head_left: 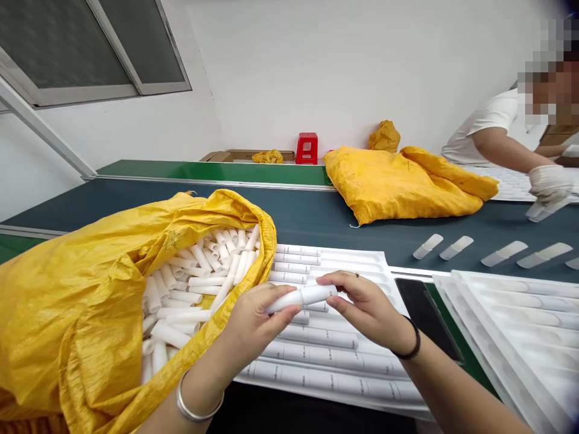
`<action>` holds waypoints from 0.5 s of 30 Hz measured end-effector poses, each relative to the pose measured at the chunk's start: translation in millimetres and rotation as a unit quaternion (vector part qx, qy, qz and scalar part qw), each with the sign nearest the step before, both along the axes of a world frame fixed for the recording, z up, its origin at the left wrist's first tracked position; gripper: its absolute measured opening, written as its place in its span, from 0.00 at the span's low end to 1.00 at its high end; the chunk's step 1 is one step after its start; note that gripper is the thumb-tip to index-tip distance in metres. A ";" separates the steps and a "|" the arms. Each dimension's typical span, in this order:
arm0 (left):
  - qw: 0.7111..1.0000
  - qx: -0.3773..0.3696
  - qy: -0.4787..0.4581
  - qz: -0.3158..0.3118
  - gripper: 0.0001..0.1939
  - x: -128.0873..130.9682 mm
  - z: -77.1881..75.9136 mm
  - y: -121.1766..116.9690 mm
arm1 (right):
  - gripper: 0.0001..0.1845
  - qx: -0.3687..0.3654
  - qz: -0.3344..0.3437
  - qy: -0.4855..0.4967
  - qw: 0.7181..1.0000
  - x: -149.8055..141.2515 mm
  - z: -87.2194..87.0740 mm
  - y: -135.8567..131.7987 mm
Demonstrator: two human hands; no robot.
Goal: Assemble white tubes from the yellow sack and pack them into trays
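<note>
Both my hands hold one white tube (301,297) level above a white moulded tray (353,260). My left hand (253,322) pinches the tube's left end, a silver bangle on its wrist. My right hand (366,304) grips the right end with fingers curled, a black band on its wrist. The tray's grooves hold several white tubes lying in rows. To my left an open yellow woven sack (85,301) is full of the same white tubes (199,283).
A dark phone (425,316) lies right of the tray, beside a stack of empty white trays (520,325). Several tubes (497,250) ride the dark conveyor belt (289,211). A folded yellow sack (398,181) lies on it. A gloved co-worker (549,181) works at far right.
</note>
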State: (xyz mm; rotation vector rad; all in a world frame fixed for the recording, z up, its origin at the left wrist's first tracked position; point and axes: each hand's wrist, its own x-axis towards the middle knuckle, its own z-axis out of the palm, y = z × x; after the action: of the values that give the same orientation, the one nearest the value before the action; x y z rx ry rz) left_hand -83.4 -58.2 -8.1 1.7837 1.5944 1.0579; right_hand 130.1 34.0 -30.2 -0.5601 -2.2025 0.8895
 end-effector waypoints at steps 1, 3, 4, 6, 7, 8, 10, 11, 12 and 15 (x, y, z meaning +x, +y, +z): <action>1.000 -0.010 -0.012 0.002 0.13 0.7 0.6 0.3 | 0.13 0.001 0.000 -0.001 1.000 0.3 0.1 0.1; 0.998 -0.044 -0.044 0.000 0.13 2.4 2.3 1.0 | 0.13 0.012 0.003 -0.001 1.000 0.8 -0.3 0.2; 0.996 -0.062 -0.062 -0.005 0.12 3.4 3.1 1.2 | 0.13 0.020 0.006 0.002 1.000 1.0 -0.7 0.3; 0.991 -0.093 -0.098 -0.016 0.12 5.1 4.3 1.5 | 0.14 0.039 0.015 0.014 0.999 1.5 -1.6 0.5; 0.988 -0.105 -0.113 -0.019 0.12 5.7 4.4 1.5 | 0.14 0.047 0.020 0.021 0.998 1.8 -2.0 0.7; 0.986 -0.112 -0.125 -0.020 0.12 6.1 4.2 1.4 | 0.15 0.053 0.023 0.027 0.998 2.1 -2.3 0.9; 0.983 -0.117 -0.138 -0.021 0.13 6.4 3.1 1.1 | 0.15 0.059 0.026 0.032 0.997 2.9 -2.7 1.4; 0.984 -0.115 -0.136 -0.021 0.13 6.2 2.3 0.9 | 0.15 0.058 0.025 0.030 0.998 3.3 -2.7 1.6; 0.985 -0.111 -0.129 -0.021 0.13 6.0 1.5 0.7 | 0.15 0.054 0.025 0.025 0.998 3.7 -2.7 1.9; 0.995 -0.073 -0.069 -0.020 0.11 4.9 -0.9 -0.4 | 0.13 0.022 0.017 0.004 1.000 4.4 -2.9 2.3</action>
State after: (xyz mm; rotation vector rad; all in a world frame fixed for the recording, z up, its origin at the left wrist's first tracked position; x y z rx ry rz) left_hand -78.4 -58.6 -9.0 1.6043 1.5066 0.9967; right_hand 134.5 36.3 -33.1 -0.4981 -2.2246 0.8585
